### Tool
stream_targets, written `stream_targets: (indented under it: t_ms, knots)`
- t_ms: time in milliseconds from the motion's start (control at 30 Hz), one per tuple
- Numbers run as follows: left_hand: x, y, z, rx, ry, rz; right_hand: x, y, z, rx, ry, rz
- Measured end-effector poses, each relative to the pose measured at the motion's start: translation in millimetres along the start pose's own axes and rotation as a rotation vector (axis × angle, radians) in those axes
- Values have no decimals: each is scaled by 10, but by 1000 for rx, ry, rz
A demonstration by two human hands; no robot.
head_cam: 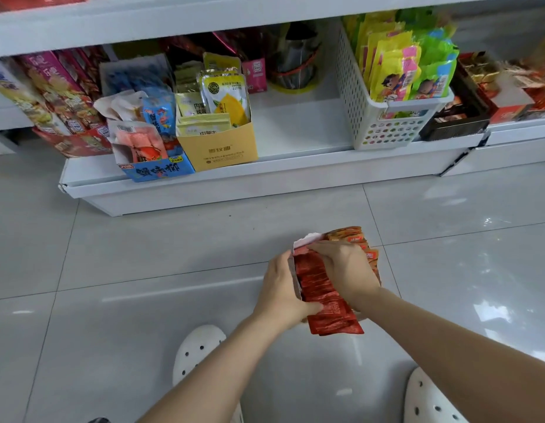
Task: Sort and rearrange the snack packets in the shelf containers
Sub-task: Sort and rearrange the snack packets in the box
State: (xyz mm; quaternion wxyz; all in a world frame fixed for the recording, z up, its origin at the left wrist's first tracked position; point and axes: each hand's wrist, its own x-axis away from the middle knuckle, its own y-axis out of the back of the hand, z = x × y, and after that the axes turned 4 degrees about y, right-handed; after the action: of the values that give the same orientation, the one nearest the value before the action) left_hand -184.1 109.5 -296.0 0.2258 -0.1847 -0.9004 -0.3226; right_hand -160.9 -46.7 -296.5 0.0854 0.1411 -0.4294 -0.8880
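Straightening a row of red snack packets [323, 296] inside a small torn-open display carton [304, 239] set on the floor tiles, the left hand [280, 293] grips the carton's near left side while the right hand [344, 270] presses flat over the packets from above, with orange packets [353, 236] stacked just past its fingers. Judging by the bare gap on the shelf [298, 123] ahead of both hands, between the yellow carton [217, 148] and the white perforated basket [378, 117], squaring this stack comes first, then lifting the carton level with both hands into that gap.
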Motion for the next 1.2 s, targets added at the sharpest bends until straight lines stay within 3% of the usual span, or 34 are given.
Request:
stream_targets:
  t_ms: [167,300,433,500,567,600,667,733,867,933,1033,1133,1200]
  knots:
    - [-223,103,1,44,-107,-92,155,-26,-164,80,-12,41]
    - [-330,102,-49,-28,-229,53,33,-116,-194,306,-185,163]
    - [-327,-9,26,-183,-190,177,-60,12,-179,143,-272,370]
    - [-300,-11,21,-195,-201,184,92,206,-142,-18,-313,137]
    - [-286,17,-35,-249,-231,168,350,334,-161,-14,-471,-123]
    - [-280,27,-61,-301,-264,154,496,358,-178,8,-581,-125]
    - [-256,0,-90,-436,-331,152,785,284,-214,-43,-786,70]
    - [-178,-88,-92,-603,-331,187,1004,170,-157,-173,-864,244]
    - [-68,-239,-31,-754,-258,161,1158,59,-3,-244,-763,269]
    - [-124,-181,-6,-701,-295,149,1100,65,16,-248,-730,223]
    - [-302,-6,42,-420,-355,92,915,52,-8,-214,-664,127]
    - [-414,148,73,-182,-234,1,617,-10,-12,-225,-661,71]
    - [-428,171,95,-110,-158,13,472,-100,-56,-196,-716,140]
